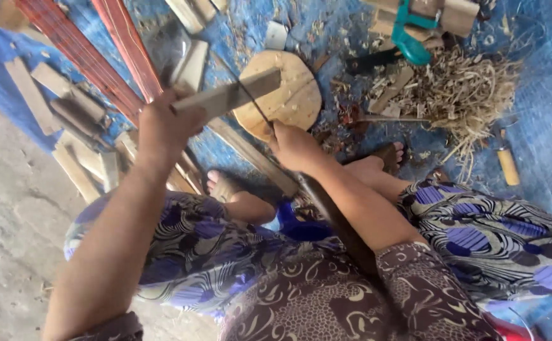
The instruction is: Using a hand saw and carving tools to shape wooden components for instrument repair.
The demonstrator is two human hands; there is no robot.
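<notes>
**Blade meets wood slat above a round block**

While you sit on the blue tarp (541, 145) with your feet stretched toward the middle of the frame, your left hand (162, 129) is closed around one end of a pale wood slat (228, 95), holding it level just left of the frame's centre. Your right hand (295, 146), fingers wrapped shut, grips a long dark-handled knife (257, 107); its thin blade runs up and to the left and crosses the slat edge-on, and its handle trails back along your forearm toward the lower middle of the frame. Just beyond the slat, at upper centre, lies a round wooden block (295, 101), flat on the tarp. A heap of pale shavings (462, 95) spreads across the upper right, with a teal tool (408, 38) resting near the top edge. Reddish strips (93, 57) slant down from the upper left, and cut wood pieces (74, 139) are scattered beside them along the tarp's left edge.
</notes>
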